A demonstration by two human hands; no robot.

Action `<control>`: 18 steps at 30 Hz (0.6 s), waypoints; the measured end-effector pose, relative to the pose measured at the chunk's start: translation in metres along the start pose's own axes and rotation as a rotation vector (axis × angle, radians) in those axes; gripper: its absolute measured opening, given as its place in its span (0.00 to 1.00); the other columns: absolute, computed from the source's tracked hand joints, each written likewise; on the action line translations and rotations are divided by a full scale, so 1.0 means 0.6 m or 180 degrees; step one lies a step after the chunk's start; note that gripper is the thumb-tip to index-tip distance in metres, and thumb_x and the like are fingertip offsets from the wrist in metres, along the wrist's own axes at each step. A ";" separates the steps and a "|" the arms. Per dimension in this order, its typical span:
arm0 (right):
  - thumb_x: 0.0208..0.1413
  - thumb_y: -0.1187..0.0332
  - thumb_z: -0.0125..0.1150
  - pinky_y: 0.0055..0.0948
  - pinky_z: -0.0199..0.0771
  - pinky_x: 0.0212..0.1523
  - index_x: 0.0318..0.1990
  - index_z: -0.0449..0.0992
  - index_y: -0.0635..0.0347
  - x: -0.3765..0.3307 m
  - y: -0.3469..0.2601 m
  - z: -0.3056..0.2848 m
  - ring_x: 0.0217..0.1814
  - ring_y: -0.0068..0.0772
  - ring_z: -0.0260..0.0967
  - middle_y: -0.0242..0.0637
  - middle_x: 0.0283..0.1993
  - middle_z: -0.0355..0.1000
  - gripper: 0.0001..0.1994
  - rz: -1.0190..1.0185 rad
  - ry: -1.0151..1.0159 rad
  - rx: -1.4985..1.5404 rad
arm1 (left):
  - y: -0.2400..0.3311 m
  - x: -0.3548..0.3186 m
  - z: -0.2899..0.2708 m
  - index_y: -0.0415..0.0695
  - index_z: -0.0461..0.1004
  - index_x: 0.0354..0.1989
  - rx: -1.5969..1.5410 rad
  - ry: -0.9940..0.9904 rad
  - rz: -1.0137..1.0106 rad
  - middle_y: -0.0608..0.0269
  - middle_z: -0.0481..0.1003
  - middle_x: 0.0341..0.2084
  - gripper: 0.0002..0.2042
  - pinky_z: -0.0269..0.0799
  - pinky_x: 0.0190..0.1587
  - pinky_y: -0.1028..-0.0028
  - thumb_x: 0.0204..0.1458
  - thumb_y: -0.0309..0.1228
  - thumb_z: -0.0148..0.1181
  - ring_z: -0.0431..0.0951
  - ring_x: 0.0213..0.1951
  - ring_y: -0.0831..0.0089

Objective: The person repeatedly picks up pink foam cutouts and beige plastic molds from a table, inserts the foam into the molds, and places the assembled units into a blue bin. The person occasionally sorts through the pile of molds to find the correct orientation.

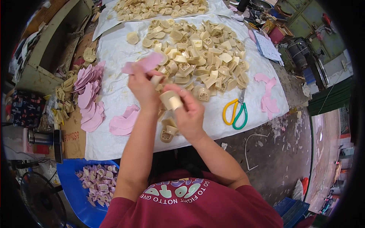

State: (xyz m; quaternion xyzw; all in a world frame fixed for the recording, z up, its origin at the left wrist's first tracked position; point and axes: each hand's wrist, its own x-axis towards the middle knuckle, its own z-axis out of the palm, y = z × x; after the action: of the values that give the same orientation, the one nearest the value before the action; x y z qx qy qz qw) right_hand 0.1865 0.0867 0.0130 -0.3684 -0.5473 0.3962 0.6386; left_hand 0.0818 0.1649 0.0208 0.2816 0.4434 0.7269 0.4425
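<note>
In my left hand is a pink cut-out piece, thin and curved, blurred by motion. A small beige part shows by its fingertips; I cannot tell whether that hand grips it too. My right hand is closed round a beige plastic shoe heel, close beside the left one. Just beyond both hands spreads a big pile of similar heels. Two or so more heels lie below my right hand. Pink pieces rest near my left forearm, and a longer stack of them is farther left.
A white sheet covers the table. Scissors with yellow and green handles lie right of my hands, near pink scraps. A clipboard is at the far right. Below left stands a blue tub of pinkish-covered pieces, beside a fan.
</note>
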 end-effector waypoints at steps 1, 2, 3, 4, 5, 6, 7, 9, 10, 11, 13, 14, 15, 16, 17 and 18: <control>0.54 0.82 0.53 0.28 0.74 0.48 0.53 0.73 0.64 0.001 -0.001 0.005 0.52 0.36 0.73 0.44 0.53 0.72 0.18 -0.0509 -0.0174 -0.0380 | 0.004 0.019 -0.014 0.36 0.71 0.42 -0.0240 0.0126 -0.0333 0.60 0.73 0.19 0.20 0.70 0.26 0.73 0.66 0.42 0.40 0.73 0.22 0.70; 0.50 0.81 0.55 0.34 0.72 0.52 0.53 0.73 0.64 0.017 -0.011 -0.006 0.57 0.45 0.70 0.48 0.55 0.70 0.19 -0.1206 -0.0335 -0.1177 | 0.006 0.028 -0.028 0.37 0.70 0.43 -0.0375 0.0016 -0.0380 0.59 0.73 0.19 0.20 0.70 0.25 0.72 0.66 0.43 0.40 0.73 0.21 0.69; 0.50 0.79 0.56 0.36 0.69 0.55 0.53 0.72 0.64 0.039 -0.004 -0.022 0.60 0.47 0.67 0.48 0.57 0.68 0.20 -0.1220 -0.0363 -0.1536 | 0.009 0.031 -0.038 0.37 0.70 0.43 -0.0516 -0.0118 -0.0446 0.59 0.74 0.20 0.20 0.71 0.24 0.71 0.66 0.44 0.40 0.74 0.20 0.68; 0.49 0.78 0.57 0.38 0.66 0.58 0.54 0.72 0.63 0.063 0.010 -0.041 0.63 0.49 0.63 0.48 0.59 0.67 0.21 -0.1225 -0.0387 -0.1906 | 0.010 0.026 -0.040 0.37 0.69 0.44 -0.0660 -0.0257 -0.0522 0.58 0.75 0.20 0.20 0.71 0.22 0.69 0.65 0.44 0.41 0.74 0.20 0.67; 0.49 0.76 0.58 0.40 0.63 0.61 0.55 0.71 0.63 0.077 0.023 -0.057 0.65 0.51 0.60 0.48 0.61 0.65 0.22 -0.1225 -0.0409 -0.2276 | 0.010 0.018 -0.039 0.37 0.69 0.44 -0.0618 -0.0285 -0.0575 0.58 0.75 0.22 0.20 0.71 0.22 0.69 0.65 0.45 0.41 0.75 0.20 0.67; 0.48 0.72 0.61 0.48 0.50 0.67 0.59 0.67 0.62 0.086 0.026 -0.063 0.71 0.57 0.48 0.49 0.67 0.56 0.28 -0.0947 -0.0645 -0.3180 | 0.017 0.012 -0.039 0.37 0.69 0.44 -0.0584 -0.0298 -0.0606 0.57 0.76 0.25 0.21 0.72 0.23 0.68 0.66 0.45 0.41 0.75 0.21 0.67; 0.48 0.71 0.61 0.50 0.49 0.67 0.60 0.65 0.62 0.081 0.025 -0.062 0.72 0.58 0.46 0.50 0.68 0.54 0.29 -0.1019 -0.0618 -0.3141 | 0.021 0.005 -0.040 0.37 0.69 0.44 -0.0550 -0.0313 -0.0635 0.56 0.76 0.27 0.21 0.72 0.23 0.68 0.66 0.46 0.40 0.75 0.22 0.67; 0.48 0.70 0.62 0.54 0.46 0.68 0.63 0.62 0.62 0.055 0.006 -0.045 0.73 0.61 0.41 0.51 0.71 0.50 0.31 -0.1172 -0.0582 -0.3060 | 0.025 -0.009 -0.048 0.37 0.69 0.46 -0.0551 -0.0475 -0.0760 0.55 0.76 0.32 0.22 0.74 0.28 0.66 0.66 0.47 0.39 0.76 0.26 0.66; 0.47 0.70 0.62 0.56 0.44 0.68 0.63 0.61 0.62 0.040 -0.011 -0.023 0.74 0.59 0.40 0.51 0.71 0.47 0.32 -0.1266 -0.0693 -0.2848 | 0.025 -0.020 -0.055 0.37 0.69 0.46 -0.0532 -0.0539 -0.0847 0.54 0.75 0.35 0.23 0.75 0.30 0.65 0.66 0.47 0.39 0.77 0.29 0.66; 0.48 0.70 0.62 0.56 0.43 0.69 0.61 0.62 0.62 0.026 -0.015 -0.009 0.74 0.59 0.39 0.51 0.71 0.48 0.30 -0.1149 -0.0840 -0.2616 | 0.027 -0.033 -0.057 0.37 0.67 0.49 -0.0828 -0.0508 -0.1187 0.53 0.74 0.37 0.23 0.75 0.36 0.63 0.66 0.48 0.38 0.77 0.32 0.65; 0.48 0.71 0.62 0.56 0.42 0.69 0.58 0.65 0.62 0.013 -0.022 0.013 0.75 0.58 0.38 0.50 0.70 0.50 0.27 -0.0956 -0.1098 -0.2127 | 0.044 -0.055 -0.049 0.38 0.64 0.55 -0.1409 -0.0466 -0.1820 0.51 0.72 0.42 0.25 0.74 0.47 0.59 0.66 0.49 0.36 0.76 0.40 0.61; 0.48 0.71 0.62 0.57 0.47 0.68 0.53 0.68 0.62 0.007 -0.022 0.016 0.72 0.56 0.48 0.49 0.64 0.60 0.22 -0.1110 -0.0974 -0.2173 | 0.037 -0.056 -0.074 0.38 0.63 0.58 -0.1271 -0.0655 -0.1667 0.52 0.71 0.48 0.26 0.69 0.54 0.59 0.66 0.49 0.37 0.74 0.49 0.61; 0.48 0.72 0.63 0.55 0.51 0.66 0.51 0.68 0.62 -0.002 -0.021 0.017 0.70 0.54 0.52 0.47 0.60 0.63 0.21 -0.1081 -0.1016 -0.1977 | 0.041 -0.063 -0.086 0.39 0.64 0.57 -0.1176 -0.0707 -0.1652 0.52 0.71 0.48 0.25 0.69 0.54 0.59 0.65 0.49 0.37 0.73 0.49 0.61; 0.48 0.72 0.63 0.53 0.55 0.65 0.50 0.69 0.62 -0.014 -0.018 0.016 0.67 0.53 0.56 0.46 0.57 0.66 0.20 -0.1051 -0.1058 -0.1779 | 0.045 -0.069 -0.096 0.39 0.64 0.57 -0.1081 -0.0756 -0.1636 0.52 0.71 0.49 0.25 0.69 0.54 0.59 0.65 0.49 0.38 0.73 0.49 0.61; 0.47 0.72 0.64 0.51 0.58 0.63 0.49 0.70 0.62 -0.023 -0.019 0.016 0.65 0.52 0.60 0.45 0.53 0.69 0.20 -0.1020 -0.1102 -0.1580 | 0.048 -0.076 -0.106 0.39 0.64 0.57 -0.0985 -0.0803 -0.1618 0.52 0.71 0.50 0.25 0.68 0.55 0.59 0.65 0.49 0.38 0.73 0.50 0.61; 0.47 0.73 0.65 0.42 0.68 0.56 0.50 0.70 0.63 -0.027 -0.031 0.019 0.56 0.48 0.69 0.43 0.46 0.73 0.21 -0.0918 -0.0981 -0.1385 | 0.049 -0.084 -0.119 0.40 0.64 0.59 -0.0847 -0.0825 -0.1581 0.53 0.70 0.53 0.24 0.68 0.54 0.61 0.65 0.47 0.39 0.72 0.52 0.62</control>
State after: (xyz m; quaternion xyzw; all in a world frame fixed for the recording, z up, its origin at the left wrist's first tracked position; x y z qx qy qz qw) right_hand 0.1756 0.0644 0.0249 -0.3507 -0.7564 0.2261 0.5038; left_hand 0.0357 0.0854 0.0143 0.1945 0.3395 0.6062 0.6924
